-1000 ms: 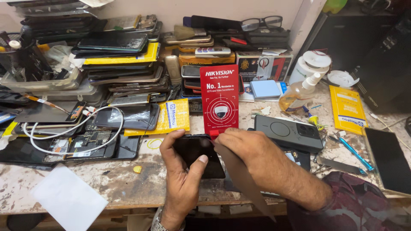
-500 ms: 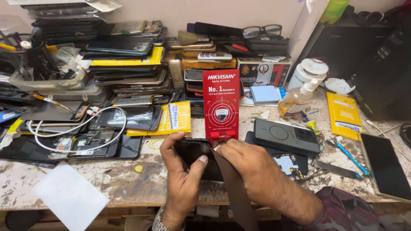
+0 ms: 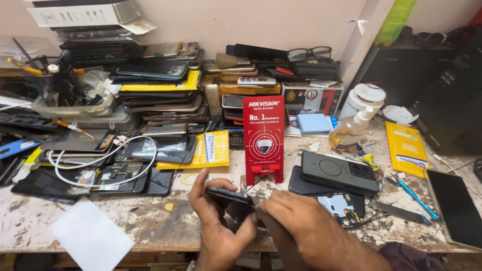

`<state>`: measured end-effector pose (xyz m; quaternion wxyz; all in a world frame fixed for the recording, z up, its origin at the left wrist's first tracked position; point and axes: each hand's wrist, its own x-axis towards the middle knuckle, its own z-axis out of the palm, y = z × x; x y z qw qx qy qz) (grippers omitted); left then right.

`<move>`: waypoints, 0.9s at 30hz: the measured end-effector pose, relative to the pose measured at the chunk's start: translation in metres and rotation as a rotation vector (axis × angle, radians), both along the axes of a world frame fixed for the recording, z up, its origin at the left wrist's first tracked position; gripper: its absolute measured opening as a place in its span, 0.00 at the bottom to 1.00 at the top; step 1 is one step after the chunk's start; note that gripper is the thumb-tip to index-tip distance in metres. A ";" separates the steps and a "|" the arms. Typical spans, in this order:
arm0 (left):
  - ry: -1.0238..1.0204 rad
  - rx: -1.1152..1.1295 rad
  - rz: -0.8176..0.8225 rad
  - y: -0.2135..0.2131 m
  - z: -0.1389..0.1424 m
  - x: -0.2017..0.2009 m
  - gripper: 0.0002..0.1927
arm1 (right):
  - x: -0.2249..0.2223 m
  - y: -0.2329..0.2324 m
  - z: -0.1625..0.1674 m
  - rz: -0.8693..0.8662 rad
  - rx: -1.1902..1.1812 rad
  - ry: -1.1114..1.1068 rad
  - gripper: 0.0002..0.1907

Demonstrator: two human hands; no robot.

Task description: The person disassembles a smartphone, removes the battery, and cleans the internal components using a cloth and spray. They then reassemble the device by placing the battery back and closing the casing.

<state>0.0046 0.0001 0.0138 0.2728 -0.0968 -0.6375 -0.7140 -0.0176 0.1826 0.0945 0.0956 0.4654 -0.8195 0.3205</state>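
My left hand (image 3: 217, 226) grips a black phone (image 3: 228, 195), tilted up on its edge just above the worn workbench (image 3: 150, 226). My right hand (image 3: 293, 221) rests against the phone's right end, fingers curled; what they pinch is hidden. A red card stand (image 3: 264, 138) rises directly behind the phone. To the right lie a black phone back cover (image 3: 339, 172) and an opened phone with its board showing (image 3: 340, 206).
Stacks of phones and screens (image 3: 150, 90) fill the back left. A white cable (image 3: 100, 160) loops over opened phones. A spray bottle (image 3: 351, 130), yellow packets (image 3: 406, 148), a blue tool (image 3: 414, 198), white paper (image 3: 90, 236) and a dark screen (image 3: 454, 206) lie around.
The phone has been tilted up from lying flat to standing on its edge. My right hand has shifted to its right end. The view has drawn closer to the bench.
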 end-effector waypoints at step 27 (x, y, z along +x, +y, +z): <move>0.313 -0.437 0.005 0.010 -0.014 0.016 0.57 | 0.014 0.049 0.023 0.120 0.104 0.301 0.22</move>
